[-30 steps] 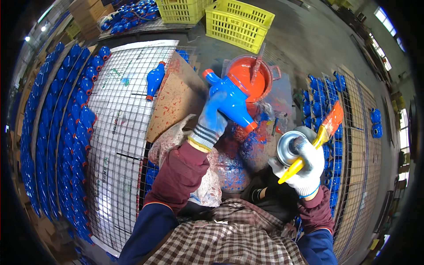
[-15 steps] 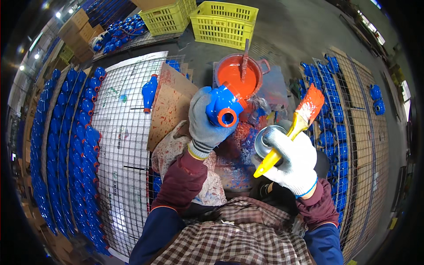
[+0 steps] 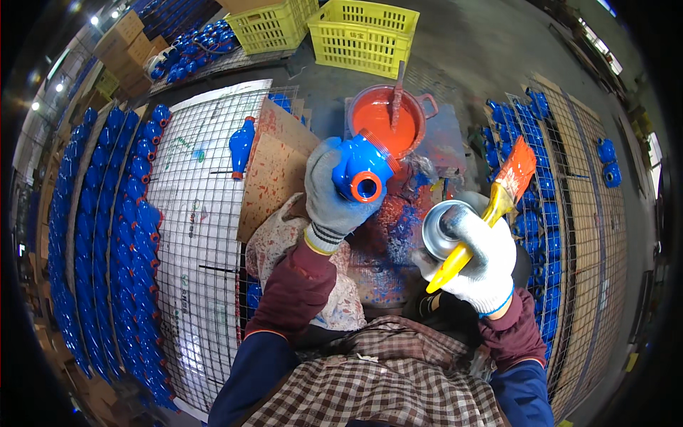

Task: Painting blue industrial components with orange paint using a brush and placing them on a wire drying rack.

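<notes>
My left hand (image 3: 326, 196), in a grey glove, is closed around a glossy blue valve body (image 3: 353, 162). Its round opening faces me with a red rim, and its threaded far end is red too. In a white glove, my right hand (image 3: 478, 249) grips a paintbrush (image 3: 491, 213) with a yellow handle; the red, wet bristles point up and away. The same hand also holds a small silvery metal can (image 3: 445, 229), its round end turned toward me. Just beyond the valve body stands a pot of red paint (image 3: 382, 114) with a stick (image 3: 397, 96) in it.
On the left, a wire rack (image 3: 203, 156) carries one blue valve body (image 3: 242, 148) beside dense rows of others (image 3: 121, 213). More blue parts (image 3: 544, 213) line the right rack (image 3: 587, 235). Yellow crates (image 3: 364, 39) stand at the back. A paint-spattered board (image 3: 274, 153) leans near my left arm.
My right hand has moved a little to the right, away from the valve body, carrying the brush and the can. My left hand keeps the valve body almost where it was.
</notes>
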Motion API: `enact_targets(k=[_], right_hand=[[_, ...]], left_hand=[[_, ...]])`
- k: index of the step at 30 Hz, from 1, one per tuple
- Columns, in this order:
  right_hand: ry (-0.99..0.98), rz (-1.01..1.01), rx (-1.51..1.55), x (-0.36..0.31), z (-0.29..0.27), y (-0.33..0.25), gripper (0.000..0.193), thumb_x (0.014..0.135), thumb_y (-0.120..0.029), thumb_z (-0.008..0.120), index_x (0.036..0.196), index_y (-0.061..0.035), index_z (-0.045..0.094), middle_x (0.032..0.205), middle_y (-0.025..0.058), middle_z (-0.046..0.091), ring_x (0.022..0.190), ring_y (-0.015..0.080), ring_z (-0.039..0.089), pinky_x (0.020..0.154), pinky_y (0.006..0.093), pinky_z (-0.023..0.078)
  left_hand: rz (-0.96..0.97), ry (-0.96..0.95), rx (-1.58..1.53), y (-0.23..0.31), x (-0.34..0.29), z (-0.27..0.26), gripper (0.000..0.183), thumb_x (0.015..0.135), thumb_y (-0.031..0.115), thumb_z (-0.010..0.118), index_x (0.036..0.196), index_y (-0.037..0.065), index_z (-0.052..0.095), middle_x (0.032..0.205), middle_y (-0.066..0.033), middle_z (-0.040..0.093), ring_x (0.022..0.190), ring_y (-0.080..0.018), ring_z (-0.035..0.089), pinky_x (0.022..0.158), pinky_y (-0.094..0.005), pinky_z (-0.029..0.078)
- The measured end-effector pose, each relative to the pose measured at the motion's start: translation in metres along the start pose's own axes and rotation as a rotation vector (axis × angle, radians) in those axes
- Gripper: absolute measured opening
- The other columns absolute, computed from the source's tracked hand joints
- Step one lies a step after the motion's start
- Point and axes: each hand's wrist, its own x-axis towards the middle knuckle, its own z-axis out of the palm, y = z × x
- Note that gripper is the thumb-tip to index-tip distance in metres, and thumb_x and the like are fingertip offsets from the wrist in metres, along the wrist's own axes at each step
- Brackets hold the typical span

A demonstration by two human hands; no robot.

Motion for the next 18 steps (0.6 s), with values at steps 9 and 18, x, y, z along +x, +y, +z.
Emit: enact_targets(k=[9,18], right_hand=[[0.495,0.235,-0.042,0.064,0.031,0.105,0.079,0.071,-0.023,0.083,0.136,-0.0036,0.043,0.126,0.0170,0.055,0.112,0.0253,0.058,0.097,0.0354,0.047],[0.454,0.458,0.035,0.107,0.087,0.272,0.072,0.071,-0.023,0.084,0.129,-0.0044,0.048,0.121,0.0130,0.058,0.110,0.0256,0.058,0.096,0.0350,0.045]], left_hand=[[-0.566,0.046,-0.426,-0.008,-0.009,0.000,0.098,0.056,-0.001,0.086,0.135,0.009,0.029,0.125,-0.0117,0.047,0.111,-0.0240,0.054,0.092,-0.0394,0.051],[-0.796,0.174,-0.700,-0.025,-0.004,-0.006,0.096,0.059,-0.008,0.085,0.134,0.012,0.029,0.121,-0.0116,0.050,0.106,-0.0247,0.059,0.085,-0.0407,0.058]])
